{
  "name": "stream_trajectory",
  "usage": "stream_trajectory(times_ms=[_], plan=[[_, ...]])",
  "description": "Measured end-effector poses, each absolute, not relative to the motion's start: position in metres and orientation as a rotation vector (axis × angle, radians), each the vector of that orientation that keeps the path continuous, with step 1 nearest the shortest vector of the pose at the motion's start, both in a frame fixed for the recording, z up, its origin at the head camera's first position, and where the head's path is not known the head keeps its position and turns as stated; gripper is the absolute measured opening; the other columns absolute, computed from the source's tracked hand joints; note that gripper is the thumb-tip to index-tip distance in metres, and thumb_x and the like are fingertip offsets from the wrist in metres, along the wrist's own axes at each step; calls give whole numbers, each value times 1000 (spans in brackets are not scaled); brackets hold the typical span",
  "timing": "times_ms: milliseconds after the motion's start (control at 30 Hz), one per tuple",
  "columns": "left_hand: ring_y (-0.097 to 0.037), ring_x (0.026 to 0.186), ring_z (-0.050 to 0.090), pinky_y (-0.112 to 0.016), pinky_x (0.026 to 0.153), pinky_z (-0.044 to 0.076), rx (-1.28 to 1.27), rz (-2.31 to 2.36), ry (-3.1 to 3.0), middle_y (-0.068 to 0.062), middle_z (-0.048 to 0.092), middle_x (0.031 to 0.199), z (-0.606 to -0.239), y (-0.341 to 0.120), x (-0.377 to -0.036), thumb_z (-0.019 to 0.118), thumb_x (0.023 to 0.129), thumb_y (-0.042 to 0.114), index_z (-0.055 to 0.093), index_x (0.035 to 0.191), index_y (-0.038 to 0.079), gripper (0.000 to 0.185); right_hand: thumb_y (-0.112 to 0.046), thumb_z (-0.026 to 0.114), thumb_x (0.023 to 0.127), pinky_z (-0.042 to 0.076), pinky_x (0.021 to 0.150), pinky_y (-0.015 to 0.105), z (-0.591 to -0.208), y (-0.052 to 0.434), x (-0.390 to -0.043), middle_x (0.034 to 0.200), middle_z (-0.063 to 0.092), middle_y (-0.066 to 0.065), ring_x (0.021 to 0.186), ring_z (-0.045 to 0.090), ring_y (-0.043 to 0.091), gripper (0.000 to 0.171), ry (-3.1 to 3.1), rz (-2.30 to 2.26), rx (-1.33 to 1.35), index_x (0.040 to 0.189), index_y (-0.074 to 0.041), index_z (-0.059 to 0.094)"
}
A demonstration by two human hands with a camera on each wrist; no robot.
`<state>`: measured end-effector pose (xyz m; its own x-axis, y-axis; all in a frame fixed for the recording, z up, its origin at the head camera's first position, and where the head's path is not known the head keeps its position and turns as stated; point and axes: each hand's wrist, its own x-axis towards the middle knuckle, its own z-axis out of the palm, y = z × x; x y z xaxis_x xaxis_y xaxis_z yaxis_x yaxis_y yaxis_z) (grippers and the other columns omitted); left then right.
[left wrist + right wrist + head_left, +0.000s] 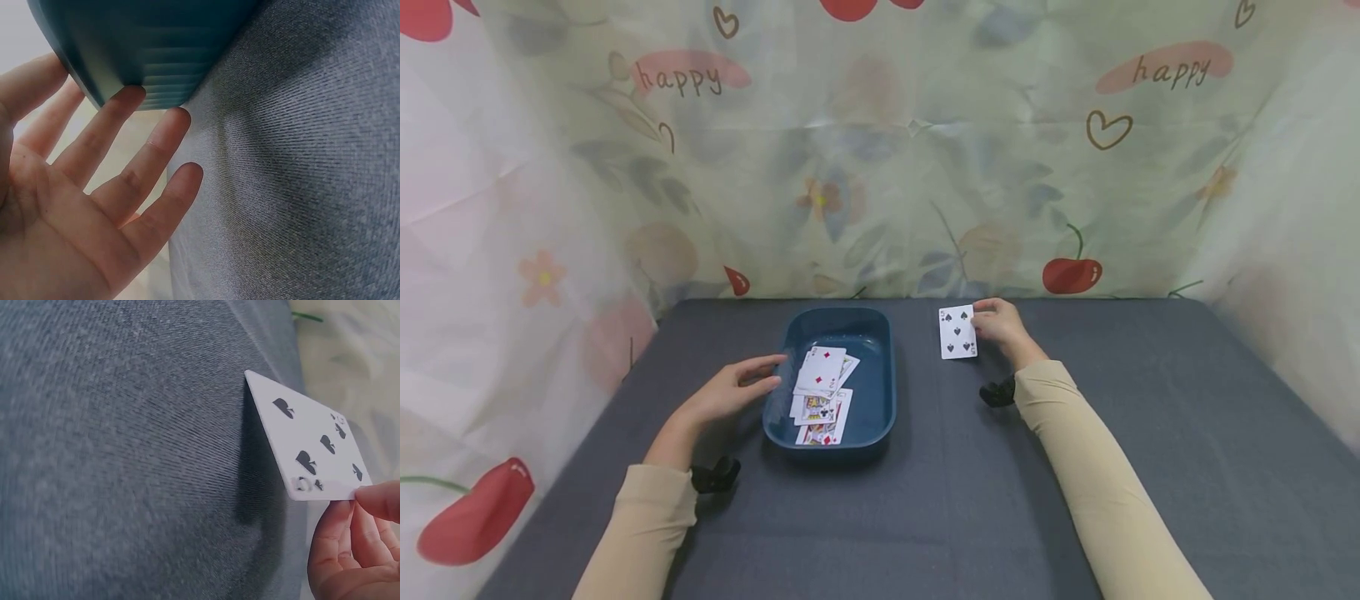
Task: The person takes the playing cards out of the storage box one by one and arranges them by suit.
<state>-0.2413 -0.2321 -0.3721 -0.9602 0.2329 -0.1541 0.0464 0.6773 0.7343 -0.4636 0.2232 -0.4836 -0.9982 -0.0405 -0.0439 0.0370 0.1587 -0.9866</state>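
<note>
A dark blue oval tray (880, 400) sits mid-table with several face-up playing cards (822, 392) in it. My left hand (730, 392) lies open against the tray's left wall (150, 56), fingers straight and touching it. My right hand (998, 325) pinches the right edge of a five of spades card (957, 332) just above the cloth, to the right of the tray. In the right wrist view the card (309, 447) is tilted, held between thumb and fingers (350, 537).
A grey cloth (1150, 417) covers the table. A floral sheet printed with "happy" (880, 150) hangs behind and along both sides. Black wrist straps (715, 477) sit on both beige sleeves.
</note>
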Motion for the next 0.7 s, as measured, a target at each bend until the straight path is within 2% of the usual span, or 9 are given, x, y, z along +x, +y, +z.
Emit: stream_trajectory(times_ms=[33,133,200,433,500,567,633,667,700], plan=[[-42,135,33,-61,105,32,225,1152,2658,-20,37,147,-372,-232,-241,52,94,39,39,143,17,54,1,65,76,55,61,29,-489,225,-469,91,72,10,76,67,18,31,2336,-2015,-17,105,-10,62],[-42,135,33,-61,105,31,225,1147,2660,-21,36,147,-373,-232,-241,51,95,38,38,143,17,54,5,60,78,55,72,32,-487,218,-467,106,70,11,88,68,19,42,2384,-1952,98,117,-8,58],[-42,136,32,-61,105,31,223,1153,2656,-21,36,147,-372,-232,-241,51,95,38,38,143,17,54,8,59,72,54,61,28,-500,222,-478,93,72,11,78,68,16,40,2411,-1987,30,109,-7,61],[-43,136,31,-61,106,30,216,1162,2652,-21,35,148,-372,-231,-240,51,94,39,38,143,17,55,3,66,73,56,68,29,-520,222,-495,102,71,14,83,69,18,44,2562,-1846,82,116,-5,59],[-43,136,31,-62,106,30,212,1159,2652,-20,34,148,-373,-232,-240,51,94,39,38,143,17,55,3,66,73,55,66,26,-521,220,-496,99,72,13,79,69,17,41,2630,-1788,119,112,-6,61],[-43,136,31,-62,106,30,210,1154,2656,-20,34,148,-373,-232,-240,51,94,40,38,143,18,55,3,66,72,54,63,25,-514,215,-487,95,73,12,76,68,16,37,2684,-1754,115,108,-6,62],[-43,136,31,-62,105,30,208,1150,2658,-20,34,148,-373,-232,-240,51,94,41,38,143,18,55,2,66,75,55,71,27,-495,207,-467,102,72,13,86,69,18,37,2697,-1703,120,111,-6,62],[-43,136,31,-62,105,30,208,1150,2659,-20,34,148,-373,-232,-241,51,94,41,38,143,19,56,1,67,75,54,70,25,-488,204,-459,99,72,12,84,68,17,34,2692,-1731,75,108,-8,63],[-43,136,31,-62,105,30,208,1150,2659,-20,34,148,-373,-232,-241,51,94,41,38,143,19,56,0,66,77,54,76,27,-473,198,-443,105,71,14,92,68,19,35,2696,-1705,86,111,-7,62]])
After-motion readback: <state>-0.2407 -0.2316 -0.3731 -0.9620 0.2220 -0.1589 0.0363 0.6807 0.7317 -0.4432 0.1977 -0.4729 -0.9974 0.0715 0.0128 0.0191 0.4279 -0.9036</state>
